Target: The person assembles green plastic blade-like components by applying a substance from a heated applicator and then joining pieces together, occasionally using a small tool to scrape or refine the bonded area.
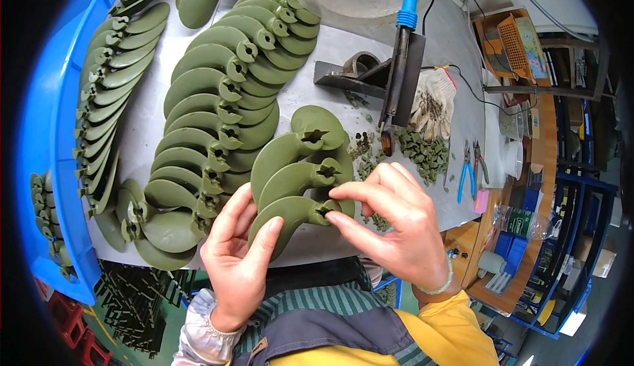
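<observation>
Olive-green plastic propellers, three of them nested in a short row [288,180], are in front of me at the table's near edge. My left hand [234,264] grips the blades from the left, thumb on the nearest blade and fingers behind. My right hand [399,224] pinches at the hub of the nearest propeller with thumb and forefinger. Each hub has a notched opening in its middle. Beyond the right hand, a soldering iron [409,9] with a blue handle rests on a dark metal stand [356,79], its brownish tip pointing toward me.
Long overlapping rows of green propellers [198,92] cover the table's left side, beside a blue bin [56,102]. Small green scraps [422,155], a soiled glove [434,102] and blue-handled pliers [467,174] lie right. Shelving [574,234] stands farther right.
</observation>
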`<state>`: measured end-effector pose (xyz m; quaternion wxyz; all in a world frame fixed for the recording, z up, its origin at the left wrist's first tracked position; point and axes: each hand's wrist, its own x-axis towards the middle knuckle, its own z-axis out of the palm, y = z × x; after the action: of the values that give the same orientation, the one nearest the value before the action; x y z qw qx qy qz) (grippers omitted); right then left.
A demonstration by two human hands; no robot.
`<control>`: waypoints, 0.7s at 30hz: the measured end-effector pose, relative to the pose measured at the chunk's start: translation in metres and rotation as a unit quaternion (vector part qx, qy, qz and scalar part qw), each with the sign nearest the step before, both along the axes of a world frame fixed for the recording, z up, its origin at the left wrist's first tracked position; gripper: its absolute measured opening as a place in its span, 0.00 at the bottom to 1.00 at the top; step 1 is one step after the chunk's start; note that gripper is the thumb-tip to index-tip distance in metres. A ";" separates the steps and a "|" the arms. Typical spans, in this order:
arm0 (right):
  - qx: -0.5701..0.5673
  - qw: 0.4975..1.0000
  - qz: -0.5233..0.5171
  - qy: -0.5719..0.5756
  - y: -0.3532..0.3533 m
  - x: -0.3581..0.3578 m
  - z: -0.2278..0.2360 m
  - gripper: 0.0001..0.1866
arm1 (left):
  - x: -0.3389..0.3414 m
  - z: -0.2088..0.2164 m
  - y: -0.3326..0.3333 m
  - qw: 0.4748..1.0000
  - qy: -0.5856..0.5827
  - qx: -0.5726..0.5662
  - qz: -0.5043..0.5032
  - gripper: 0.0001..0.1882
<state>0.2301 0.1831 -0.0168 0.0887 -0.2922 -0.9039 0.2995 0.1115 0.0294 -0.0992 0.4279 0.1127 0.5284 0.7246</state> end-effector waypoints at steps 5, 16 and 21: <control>-0.019 0.995 -0.080 0.047 0.002 0.015 0.015 0.07 | -0.010 0.005 -0.009 1.000 -0.006 0.000 0.000 0.27; -0.186 0.972 0.118 0.076 0.000 -0.013 0.030 0.21 | -0.082 0.089 -0.034 0.939 0.162 -0.098 -0.288 0.20; -0.266 0.936 0.233 -0.009 -0.013 -0.037 0.003 0.22 | -0.099 0.101 -0.016 0.872 0.287 -0.065 -0.391 0.16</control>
<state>0.1927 0.1700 -0.0135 -0.0728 -0.0895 -0.8349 0.5381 0.0124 0.0136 0.0020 0.5123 0.4848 0.5866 0.3980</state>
